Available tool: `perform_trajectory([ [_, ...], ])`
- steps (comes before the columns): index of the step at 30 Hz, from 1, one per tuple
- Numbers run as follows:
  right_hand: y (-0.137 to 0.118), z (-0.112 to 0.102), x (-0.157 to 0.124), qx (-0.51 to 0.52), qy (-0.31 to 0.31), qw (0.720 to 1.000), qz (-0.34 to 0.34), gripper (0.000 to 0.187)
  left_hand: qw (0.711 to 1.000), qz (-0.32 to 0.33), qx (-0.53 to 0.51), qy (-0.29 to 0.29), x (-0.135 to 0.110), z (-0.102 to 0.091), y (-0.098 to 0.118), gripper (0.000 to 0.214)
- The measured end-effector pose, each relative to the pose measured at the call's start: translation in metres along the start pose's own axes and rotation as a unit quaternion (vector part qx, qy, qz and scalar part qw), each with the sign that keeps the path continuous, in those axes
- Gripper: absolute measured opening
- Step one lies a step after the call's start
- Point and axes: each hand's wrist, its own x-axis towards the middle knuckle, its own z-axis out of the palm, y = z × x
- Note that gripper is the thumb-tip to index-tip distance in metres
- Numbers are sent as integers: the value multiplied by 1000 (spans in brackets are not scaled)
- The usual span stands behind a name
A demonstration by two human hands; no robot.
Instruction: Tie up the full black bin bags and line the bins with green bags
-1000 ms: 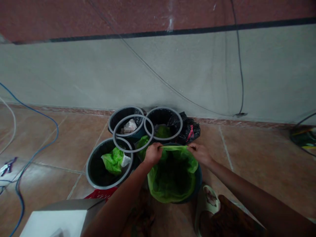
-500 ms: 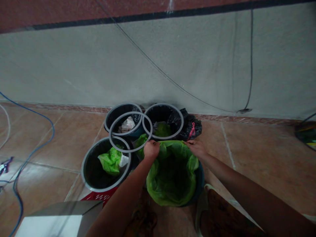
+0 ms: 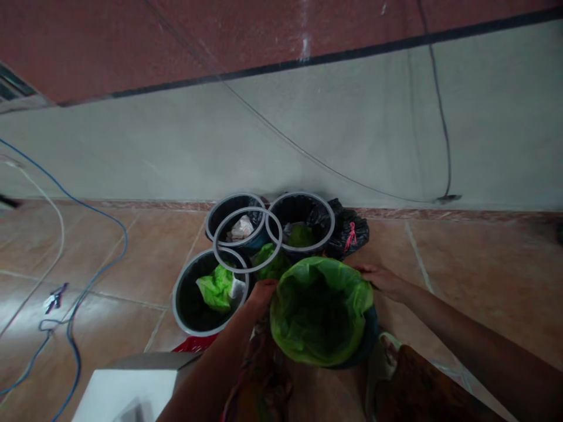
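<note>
A bin [image 3: 373,328] stands between my feet, lined with a green garbage bag [image 3: 281,334] whose edge folds over the rim. My left hand [image 3: 264,293] is at the bag's left side, fingers closed at its edge and partly hidden by it. At the upper right, my right hand [image 3: 382,279] has its fingers bent against the bag's outer side. A loose grey ring [image 3: 216,251] lies across the rims of the neighbouring bins. Deep inside the lined bin it is too dark to make out anything.
Behind are a bin with crumpled white stuff [image 3: 213,205] and a black-lined bin [image 3: 332,225]. Left of me, another bin [image 3: 178,305] holds a green bag. A tied black bag [image 3: 358,237] leans by the wall. A white box [image 3: 127,392] and blue hose [image 3: 109,264] lie left.
My hands have moved from the bag's far edge outward and down along its sides. The bag's far edge now sits rounded over the rim. The view has shifted left.
</note>
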Motion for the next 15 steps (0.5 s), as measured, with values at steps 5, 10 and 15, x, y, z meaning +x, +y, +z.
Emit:
perform_trajectory([
  [5, -4, 2, -25, 0, 5, 1000, -3, 32, 998, 41, 38, 41, -12, -2, -15, 24],
  [10, 1, 14, -38, -56, 26, 998, -2, 33, 983, 84, 133, 90, -13, 1, -23, 25],
  [15, 18, 24, -47, -57, 87, 993, 50, 26, 978, 49, 187, 81, -20, 0, -33, 22],
])
